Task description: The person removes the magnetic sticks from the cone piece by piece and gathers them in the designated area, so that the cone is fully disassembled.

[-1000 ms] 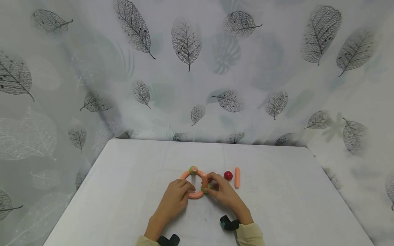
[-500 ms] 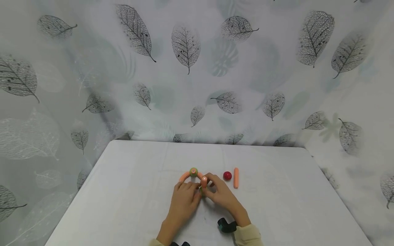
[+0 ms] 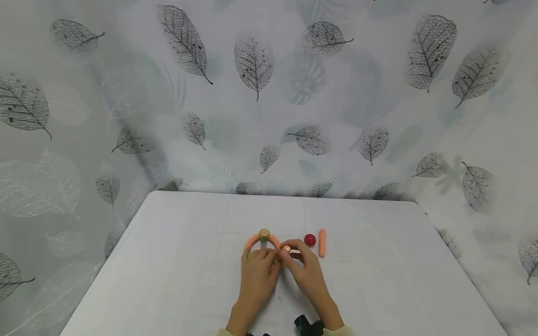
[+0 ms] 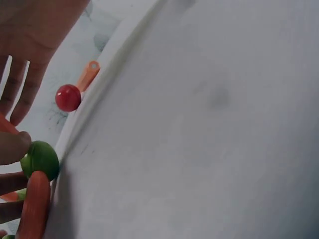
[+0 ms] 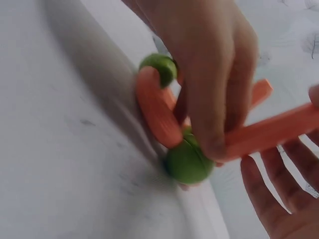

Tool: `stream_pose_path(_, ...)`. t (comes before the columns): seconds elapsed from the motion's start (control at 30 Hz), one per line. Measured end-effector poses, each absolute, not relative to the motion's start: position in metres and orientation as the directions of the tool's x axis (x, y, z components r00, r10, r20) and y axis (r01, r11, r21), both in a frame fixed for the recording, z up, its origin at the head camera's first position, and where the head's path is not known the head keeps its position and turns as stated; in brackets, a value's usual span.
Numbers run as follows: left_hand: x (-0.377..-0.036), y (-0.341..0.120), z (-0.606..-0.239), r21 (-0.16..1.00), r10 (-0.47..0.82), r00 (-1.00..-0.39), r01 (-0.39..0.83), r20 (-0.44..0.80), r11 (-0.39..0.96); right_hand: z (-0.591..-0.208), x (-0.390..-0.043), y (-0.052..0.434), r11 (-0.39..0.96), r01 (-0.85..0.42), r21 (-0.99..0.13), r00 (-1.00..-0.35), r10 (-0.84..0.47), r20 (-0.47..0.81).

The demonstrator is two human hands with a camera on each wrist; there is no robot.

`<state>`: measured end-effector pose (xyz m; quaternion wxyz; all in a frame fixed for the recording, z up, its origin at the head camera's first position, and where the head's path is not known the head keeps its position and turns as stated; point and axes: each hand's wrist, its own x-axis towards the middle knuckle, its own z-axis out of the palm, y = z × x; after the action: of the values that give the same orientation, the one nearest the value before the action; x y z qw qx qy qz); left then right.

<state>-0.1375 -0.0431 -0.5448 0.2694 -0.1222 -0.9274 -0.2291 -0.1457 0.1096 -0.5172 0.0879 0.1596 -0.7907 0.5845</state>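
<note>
A ring of curved orange pieces (image 3: 251, 242) joined by green balls (image 3: 264, 232) lies before me. My left hand (image 3: 259, 273) covers its near part; in the right wrist view its fingers hold a green ball (image 5: 187, 163) with a curved orange piece (image 5: 157, 107) attached. My right hand (image 3: 306, 270) pinches the end of a straight orange stick (image 5: 269, 133) between thumb and finger, its other fingers spread. That stick's other end meets the held ball beside the left hand's fingertips. In the head view the stick's round end (image 3: 286, 249) faces up.
Just beyond my right hand, a red ball (image 3: 309, 240) and another straight orange stick (image 3: 322, 242) lie on the white table (image 3: 378, 270). A leaf-patterned curtain (image 3: 269, 93) hangs behind. A black wrist device (image 3: 308, 325) sits by the right sleeve.
My left hand has moved right and forward from the ring's left side to the green ball at its right. The orange stick in my right hand has tipped upright and shifted slightly right.
</note>
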Motion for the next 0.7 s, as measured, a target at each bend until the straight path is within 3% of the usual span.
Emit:
stream_pose_path(0.27,-0.136,-0.036,-0.552,0.362,0.080,-0.775,0.381,0.627,0.851,-0.529,-0.131,0.107,0.119,-0.291,-0.949,-0.955,0.027,0.296)
stream_pose_path(0.57,-0.137,-0.038,-0.554,0.382,0.076,-0.777,0.389,0.625,0.838,-0.540,-0.129,0.109,-0.090,-0.300,-0.950,-0.949,0.127,0.288)
stream_pose_path(0.7,-0.136,-0.038,-0.558,0.401,0.063,-0.777,0.390,0.627,0.829,-0.543,-0.129,0.110,-0.122,-0.282,-0.952,-0.954,0.146,0.264)
